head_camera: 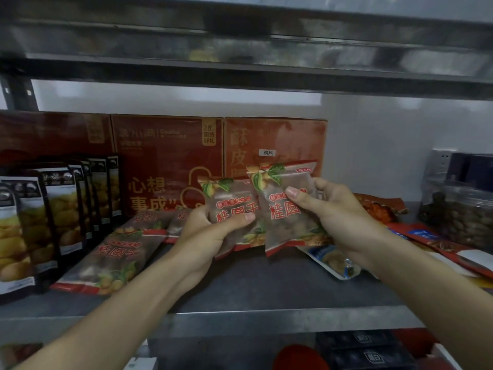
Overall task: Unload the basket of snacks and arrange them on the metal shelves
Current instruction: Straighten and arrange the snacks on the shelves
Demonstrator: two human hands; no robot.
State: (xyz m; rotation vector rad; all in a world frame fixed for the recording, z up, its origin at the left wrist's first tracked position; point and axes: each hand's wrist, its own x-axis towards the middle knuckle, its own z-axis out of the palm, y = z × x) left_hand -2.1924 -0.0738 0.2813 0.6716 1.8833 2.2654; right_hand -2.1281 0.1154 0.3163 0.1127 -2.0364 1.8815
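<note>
I hold two clear snack packs with red lettering and leaf prints above the grey metal shelf (266, 287). My left hand (208, 233) grips the left pack (229, 198), thumb across its front. My right hand (336, 209) grips the right pack (282, 206), which overlaps the left one. Another pack of the same kind (114, 257) lies flat on the shelf to the left, with two more (165, 217) lying behind it. The basket is not in view.
Dark pouches with yellow fruit pictures (53, 217) stand in a row at the left. Red cartons (170, 161) line the back wall. A blue packet (330, 260), red packets (437, 244) and a clear jar (461, 212) sit at the right. An upper shelf (240, 73) hangs overhead.
</note>
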